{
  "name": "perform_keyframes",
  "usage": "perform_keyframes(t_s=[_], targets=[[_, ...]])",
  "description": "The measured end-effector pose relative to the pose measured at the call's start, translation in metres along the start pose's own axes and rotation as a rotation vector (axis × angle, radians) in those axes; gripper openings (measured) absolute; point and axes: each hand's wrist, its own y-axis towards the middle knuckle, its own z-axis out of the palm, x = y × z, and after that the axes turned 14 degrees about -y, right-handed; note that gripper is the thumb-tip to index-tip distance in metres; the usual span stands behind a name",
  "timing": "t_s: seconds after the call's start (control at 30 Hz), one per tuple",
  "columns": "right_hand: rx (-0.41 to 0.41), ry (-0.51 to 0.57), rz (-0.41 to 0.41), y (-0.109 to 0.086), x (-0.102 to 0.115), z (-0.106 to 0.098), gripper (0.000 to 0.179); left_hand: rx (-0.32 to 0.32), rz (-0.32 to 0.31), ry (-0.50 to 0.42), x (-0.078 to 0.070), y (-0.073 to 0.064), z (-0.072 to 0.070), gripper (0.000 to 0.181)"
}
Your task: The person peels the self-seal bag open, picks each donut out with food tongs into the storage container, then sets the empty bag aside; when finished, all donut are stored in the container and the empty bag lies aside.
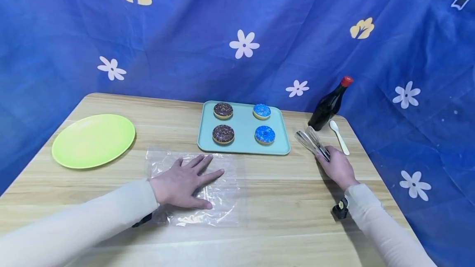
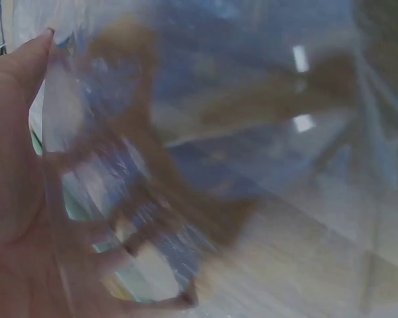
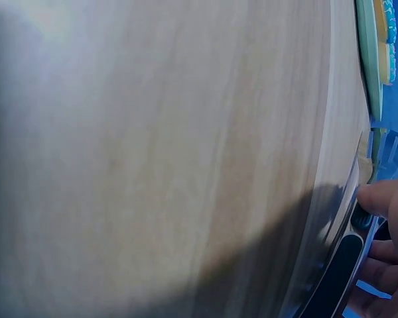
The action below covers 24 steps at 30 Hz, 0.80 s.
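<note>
My left hand point(image 1: 184, 182) lies with spread fingers on a clear plastic bag point(image 1: 226, 197), flat on the table. In the left wrist view the shiny plastic bag point(image 2: 252, 152) fills most of the picture and blurs the fingers. At the right, my right hand point(image 1: 338, 167) grips metal tongs point(image 1: 313, 140) by the handle, their ends pointing away toward the back. Up close in the right wrist view, thumb and fingers of the right hand point(image 3: 390, 232) are on the tongs' dark handle point(image 3: 338, 271). Part of the handle is hidden by the hand.
A teal tray point(image 1: 243, 147) at the back holds two chocolate donuts point(image 1: 223, 134) and two blue donuts point(image 1: 265, 134). To the left lies a green plate point(image 1: 93, 141). Beyond the tongs stand a dark bottle point(image 1: 327, 108) with a red cap and a white spoon point(image 1: 339, 137). Blue cloth point(image 1: 185, 32) hangs behind.
</note>
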Motion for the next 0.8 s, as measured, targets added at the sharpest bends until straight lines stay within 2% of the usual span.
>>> perform_keyframes(t_s=[0.3, 0.53, 0.67, 0.8], targets=[[-0.002, -0.005, -0.016, -0.003, 0.0, 0.006, 0.034, 0.014, -0.022, -0.008, -0.004, -0.002, 0.002, 0.092], [0.018, -0.015, -0.022, -0.001, 0.001, 0.002, 0.035, -0.022, -0.009, 0.042, -0.004, -0.005, 0.001, 0.09], [0.041, -0.018, -0.022, 0.0, 0.003, -0.002, 0.037, -0.049, -0.008, 0.076, -0.006, -0.006, -0.004, 0.088], [0.085, -0.023, -0.038, 0.0, 0.005, -0.012, 0.05, -0.067, -0.018, 0.132, -0.011, -0.012, -0.02, 0.087]])
